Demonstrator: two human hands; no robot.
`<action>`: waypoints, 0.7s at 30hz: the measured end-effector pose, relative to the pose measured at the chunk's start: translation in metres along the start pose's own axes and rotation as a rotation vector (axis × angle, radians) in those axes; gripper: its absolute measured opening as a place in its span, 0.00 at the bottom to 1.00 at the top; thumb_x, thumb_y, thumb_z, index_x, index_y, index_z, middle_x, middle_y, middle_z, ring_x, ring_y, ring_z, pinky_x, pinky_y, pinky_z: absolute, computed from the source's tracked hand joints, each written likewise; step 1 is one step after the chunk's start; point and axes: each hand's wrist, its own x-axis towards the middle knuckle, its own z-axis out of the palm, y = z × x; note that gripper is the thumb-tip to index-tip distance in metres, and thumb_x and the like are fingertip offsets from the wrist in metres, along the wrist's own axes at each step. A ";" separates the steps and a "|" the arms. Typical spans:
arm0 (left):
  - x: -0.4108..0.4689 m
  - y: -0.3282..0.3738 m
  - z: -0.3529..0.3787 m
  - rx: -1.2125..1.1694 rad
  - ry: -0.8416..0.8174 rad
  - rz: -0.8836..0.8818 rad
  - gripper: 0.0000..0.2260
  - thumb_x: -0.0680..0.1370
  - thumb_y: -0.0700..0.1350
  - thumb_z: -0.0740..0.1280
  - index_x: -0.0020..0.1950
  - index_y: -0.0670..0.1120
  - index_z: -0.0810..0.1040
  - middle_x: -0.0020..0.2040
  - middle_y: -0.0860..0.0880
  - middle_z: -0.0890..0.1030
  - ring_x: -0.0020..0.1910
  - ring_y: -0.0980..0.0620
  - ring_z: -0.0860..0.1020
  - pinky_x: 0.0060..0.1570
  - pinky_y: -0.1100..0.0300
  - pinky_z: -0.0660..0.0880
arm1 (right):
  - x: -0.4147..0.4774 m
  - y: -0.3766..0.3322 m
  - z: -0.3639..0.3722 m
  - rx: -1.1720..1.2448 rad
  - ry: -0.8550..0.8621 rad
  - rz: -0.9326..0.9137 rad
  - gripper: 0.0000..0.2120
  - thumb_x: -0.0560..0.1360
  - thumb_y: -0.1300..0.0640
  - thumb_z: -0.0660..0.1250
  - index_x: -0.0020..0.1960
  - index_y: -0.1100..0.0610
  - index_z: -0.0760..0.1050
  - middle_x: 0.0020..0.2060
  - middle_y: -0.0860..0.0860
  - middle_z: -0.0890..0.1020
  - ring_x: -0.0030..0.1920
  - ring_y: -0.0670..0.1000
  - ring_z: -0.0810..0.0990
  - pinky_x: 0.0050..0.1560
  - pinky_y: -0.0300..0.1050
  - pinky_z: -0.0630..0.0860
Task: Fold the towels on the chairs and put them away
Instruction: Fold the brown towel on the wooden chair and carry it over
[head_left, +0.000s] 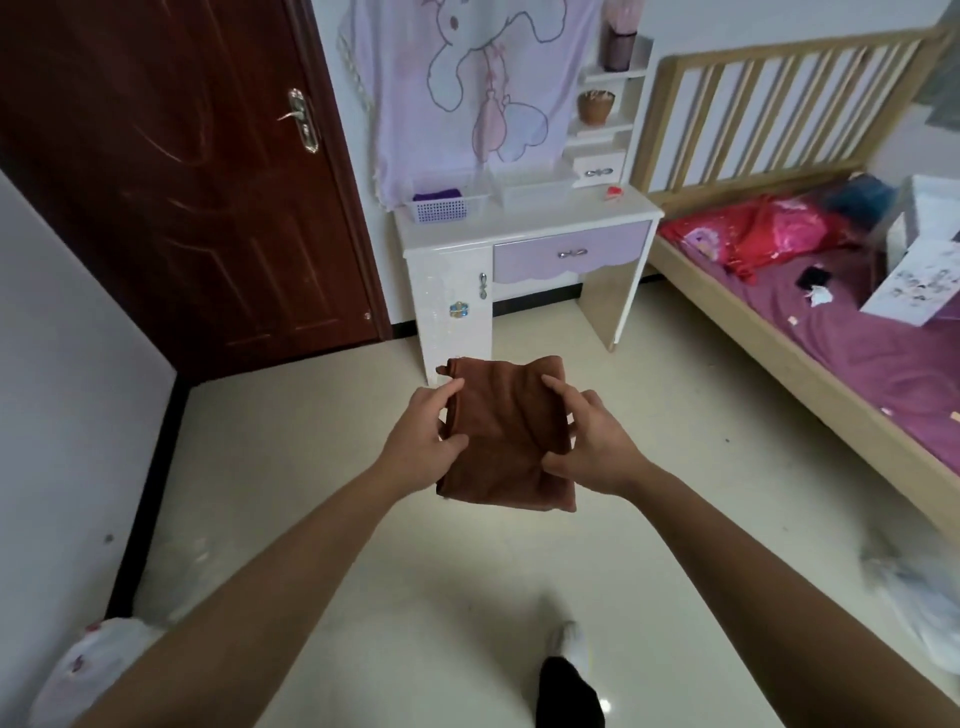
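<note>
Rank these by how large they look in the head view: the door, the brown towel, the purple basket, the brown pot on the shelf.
1. door
2. brown towel, enlarged by nearness to the camera
3. purple basket
4. brown pot

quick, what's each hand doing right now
left hand: grips the left edge of the folded brown towel
right hand: grips its right edge

No legible text, label, brand or number anywhere. Dark printed marks on the white sheet lying on the bed, too blurred and small to read. Only a cartoon line drawing, with no letters to make out, on the pale hanging cloth.
</note>
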 end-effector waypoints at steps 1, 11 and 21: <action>0.025 0.001 0.007 0.009 0.006 0.016 0.31 0.74 0.38 0.70 0.75 0.51 0.64 0.59 0.51 0.68 0.44 0.54 0.75 0.54 0.56 0.75 | 0.021 0.010 -0.008 -0.006 0.000 -0.008 0.47 0.65 0.53 0.74 0.76 0.38 0.52 0.57 0.49 0.67 0.49 0.50 0.77 0.51 0.48 0.79; 0.267 0.024 0.011 0.001 0.105 -0.077 0.31 0.74 0.37 0.70 0.74 0.51 0.65 0.59 0.50 0.68 0.41 0.55 0.75 0.50 0.62 0.74 | 0.271 0.050 -0.106 -0.042 -0.062 -0.119 0.48 0.63 0.52 0.74 0.77 0.41 0.53 0.56 0.49 0.67 0.45 0.49 0.76 0.52 0.46 0.78; 0.481 -0.062 -0.015 -0.087 0.153 -0.117 0.31 0.73 0.35 0.71 0.74 0.50 0.66 0.60 0.48 0.70 0.39 0.55 0.74 0.46 0.64 0.75 | 0.516 0.056 -0.093 -0.126 -0.160 -0.172 0.48 0.63 0.52 0.73 0.77 0.40 0.53 0.55 0.48 0.67 0.46 0.49 0.76 0.51 0.45 0.78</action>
